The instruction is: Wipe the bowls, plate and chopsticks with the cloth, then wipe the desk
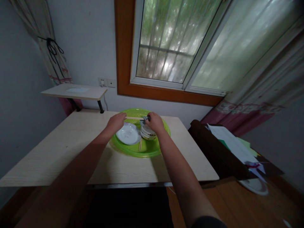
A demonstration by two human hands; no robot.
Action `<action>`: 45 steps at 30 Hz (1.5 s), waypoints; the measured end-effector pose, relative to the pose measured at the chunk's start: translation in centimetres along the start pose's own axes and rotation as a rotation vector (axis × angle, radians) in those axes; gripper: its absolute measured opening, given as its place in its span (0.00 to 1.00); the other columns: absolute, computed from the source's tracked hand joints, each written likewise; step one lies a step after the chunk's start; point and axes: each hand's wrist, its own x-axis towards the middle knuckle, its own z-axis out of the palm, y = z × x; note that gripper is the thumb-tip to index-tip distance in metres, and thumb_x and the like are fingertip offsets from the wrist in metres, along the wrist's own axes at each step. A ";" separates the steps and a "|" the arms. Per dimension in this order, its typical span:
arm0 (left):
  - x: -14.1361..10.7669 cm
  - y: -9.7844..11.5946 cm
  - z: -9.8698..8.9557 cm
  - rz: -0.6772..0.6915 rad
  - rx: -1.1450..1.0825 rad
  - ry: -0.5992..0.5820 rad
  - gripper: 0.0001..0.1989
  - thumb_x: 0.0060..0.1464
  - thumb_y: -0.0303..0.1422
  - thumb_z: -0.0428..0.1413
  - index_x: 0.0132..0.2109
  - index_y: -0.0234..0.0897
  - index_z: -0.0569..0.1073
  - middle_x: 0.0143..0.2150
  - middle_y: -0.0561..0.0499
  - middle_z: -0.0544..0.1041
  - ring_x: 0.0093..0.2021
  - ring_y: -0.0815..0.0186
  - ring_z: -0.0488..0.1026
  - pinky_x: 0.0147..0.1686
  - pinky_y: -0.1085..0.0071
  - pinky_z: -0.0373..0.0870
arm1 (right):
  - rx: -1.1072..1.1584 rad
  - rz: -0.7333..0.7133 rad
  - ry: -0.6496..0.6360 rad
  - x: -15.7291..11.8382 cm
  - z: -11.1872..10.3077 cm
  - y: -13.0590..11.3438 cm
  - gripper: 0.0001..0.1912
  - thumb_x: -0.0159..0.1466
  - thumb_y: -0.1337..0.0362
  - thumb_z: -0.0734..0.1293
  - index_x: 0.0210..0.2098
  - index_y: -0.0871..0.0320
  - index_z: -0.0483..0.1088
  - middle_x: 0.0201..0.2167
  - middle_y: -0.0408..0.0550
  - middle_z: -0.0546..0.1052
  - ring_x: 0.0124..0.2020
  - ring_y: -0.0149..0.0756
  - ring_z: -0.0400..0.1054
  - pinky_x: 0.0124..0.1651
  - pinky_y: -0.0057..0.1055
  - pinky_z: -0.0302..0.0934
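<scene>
A pair of light wooden chopsticks [134, 118] runs level between my hands over a green round tray [152, 152]. My left hand [118, 122] is closed on their left end. My right hand [155, 122] is closed round a small grey and black thing [146, 118] at their other end; its kind cannot be made out. Below my left hand a white plate [128, 133] lies in the tray. A stack of white bowls [147, 131] stands beside it, under my right hand. More chopsticks [140, 145] lie near the tray's front, between plate and bowls.
The tray rests on a pale wooden table [71, 142]. A small raised shelf [76, 91] with a paper on it stands at the back left. Behind the table are a wall and a window [171, 41]. To the right, papers [228, 139] lie on dark brown furniture [213, 152].
</scene>
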 end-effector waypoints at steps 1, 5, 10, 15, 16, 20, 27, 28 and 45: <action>0.0 0.1 -0.1 -0.005 0.004 -0.013 0.09 0.66 0.33 0.49 0.41 0.41 0.74 0.41 0.45 0.79 0.39 0.58 0.75 0.37 0.67 0.65 | 0.007 -0.017 -0.005 -0.1 0.0 -0.1 0.08 0.63 0.65 0.68 0.42 0.57 0.73 0.38 0.53 0.77 0.39 0.43 0.69 0.44 0.36 0.60; 0.1 0.5 -0.5 0.043 0.038 -0.094 0.10 0.67 0.34 0.47 0.45 0.40 0.74 0.45 0.45 0.79 0.43 0.58 0.76 0.39 0.67 0.65 | 0.094 -0.141 -0.057 -0.3 0.1 -1.4 0.11 0.63 0.65 0.68 0.45 0.57 0.73 0.42 0.52 0.77 0.43 0.42 0.69 0.48 0.35 0.61; 0.2 1.0 -0.6 0.191 -0.010 -0.146 0.11 0.68 0.35 0.47 0.48 0.38 0.73 0.47 0.44 0.79 0.48 0.58 0.75 0.45 0.67 0.66 | 0.264 -0.318 -0.117 -0.5 0.6 -3.0 0.12 0.65 0.66 0.67 0.48 0.57 0.72 0.46 0.51 0.77 0.48 0.39 0.69 0.53 0.34 0.60; 0.3 0.8 -0.4 0.162 0.009 -0.130 0.11 0.68 0.34 0.47 0.48 0.39 0.74 0.47 0.44 0.78 0.48 0.57 0.75 0.43 0.66 0.65 | 0.263 -0.277 -0.102 -0.3 0.7 -2.7 0.12 0.64 0.68 0.68 0.48 0.57 0.72 0.45 0.51 0.77 0.46 0.40 0.70 0.52 0.34 0.61; 0.3 0.8 -0.4 0.128 0.008 -0.113 0.11 0.68 0.34 0.47 0.48 0.39 0.74 0.48 0.44 0.78 0.47 0.57 0.75 0.42 0.66 0.65 | 0.239 -0.241 -0.086 -0.2 0.6 -2.4 0.12 0.63 0.68 0.68 0.47 0.57 0.72 0.45 0.51 0.77 0.45 0.40 0.70 0.51 0.34 0.61; 0.1 0.4 -0.7 -0.028 -0.007 -0.038 0.12 0.68 0.33 0.47 0.47 0.38 0.74 0.47 0.43 0.78 0.46 0.57 0.75 0.43 0.67 0.65 | 0.143 -0.046 -0.010 0.0 0.2 -0.7 0.13 0.60 0.69 0.68 0.45 0.57 0.71 0.42 0.51 0.77 0.42 0.41 0.69 0.46 0.34 0.62; 0.2 0.1 -0.8 -0.077 -0.005 -0.016 0.12 0.67 0.32 0.46 0.46 0.38 0.75 0.46 0.44 0.78 0.46 0.58 0.75 0.43 0.67 0.66 | 0.045 0.127 0.045 -0.1 -0.2 0.7 0.12 0.59 0.69 0.67 0.43 0.57 0.70 0.42 0.53 0.77 0.41 0.43 0.69 0.44 0.35 0.61; 0.2 0.1 -0.8 -0.076 -0.006 -0.015 0.12 0.67 0.32 0.46 0.46 0.38 0.75 0.46 0.44 0.78 0.46 0.58 0.75 0.43 0.67 0.66 | 0.043 0.106 0.044 -0.1 -0.2 0.6 0.12 0.59 0.69 0.67 0.43 0.56 0.71 0.42 0.53 0.77 0.41 0.43 0.69 0.45 0.35 0.62; 0.6 0.4 0.1 0.246 -0.112 -0.173 0.14 0.68 0.37 0.47 0.47 0.38 0.75 0.46 0.45 0.79 0.47 0.59 0.75 0.47 0.66 0.67 | 0.366 -0.311 -0.170 -0.7 0.9 -2.7 0.15 0.61 0.70 0.68 0.48 0.57 0.71 0.46 0.50 0.77 0.46 0.39 0.70 0.51 0.33 0.62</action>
